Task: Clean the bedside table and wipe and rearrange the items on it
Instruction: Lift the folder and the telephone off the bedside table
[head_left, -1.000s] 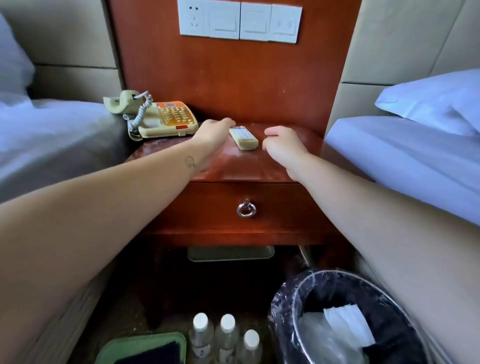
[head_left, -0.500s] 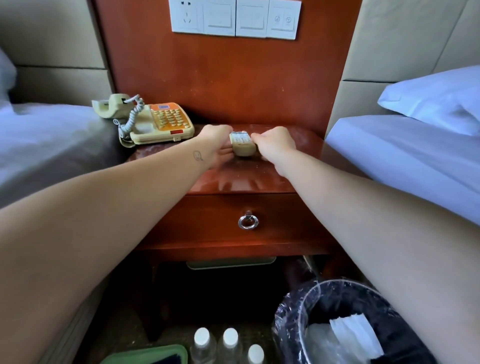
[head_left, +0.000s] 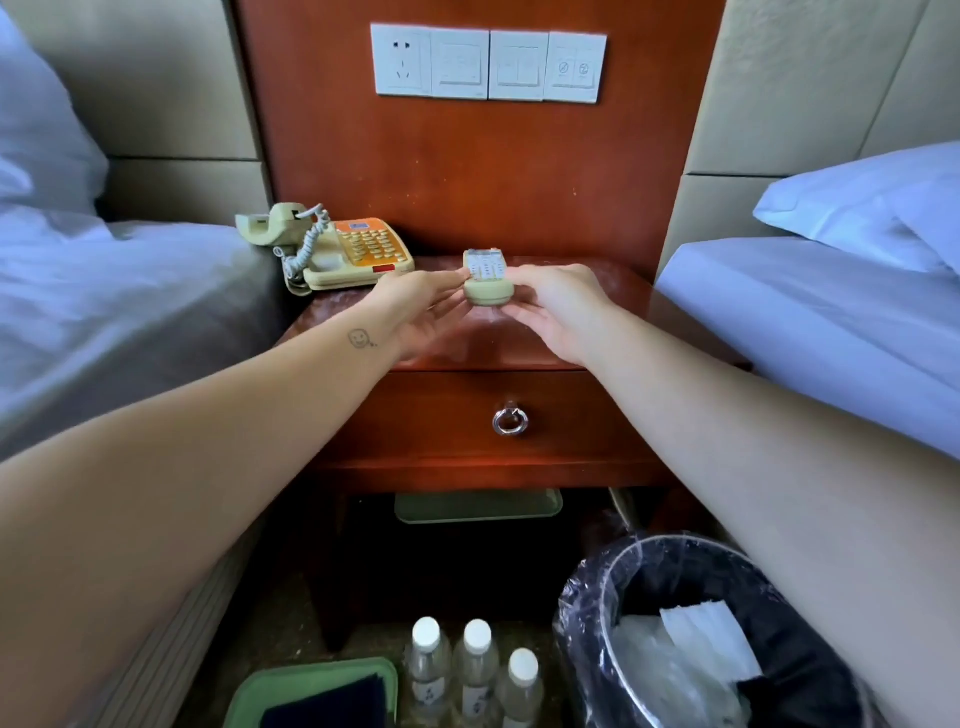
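Floor, nearest: green tray with a dark folded cloth in it, cut off by the bottom edge. Just right of it are three white-capped water bottles, standing upright and close together. Right of those is a round bin with a black liner, crumpled white paper and clear plastic inside.

Under the counter, a pale green tray-like item sits on the lower shelf; only its front edge is visible. The drawer is shut, with its ring pull hanging centred.

The counter top is glossy red-brown wood with a dusty haze toward the back.

Both arms reach in over the front edge. Left hand: thumb and fingertips pinch the left edge of the remote. Right hand: fingers curled around the remote's right side. The remote is held between the two hands over the middle of the counter top, tilted, with its button face toward the camera and its rounded end nearest. The near end is off the surface; I can't tell if the far end touches.

Telephone: beige with an orange keypad, at the counter's back-left corner, touching the left bed. The handset is in its cradle, coiled cord beside it.

The right bed flanks the other side, with a pillow on it.

Back wall: wood panel with a white socket-and-switch strip.
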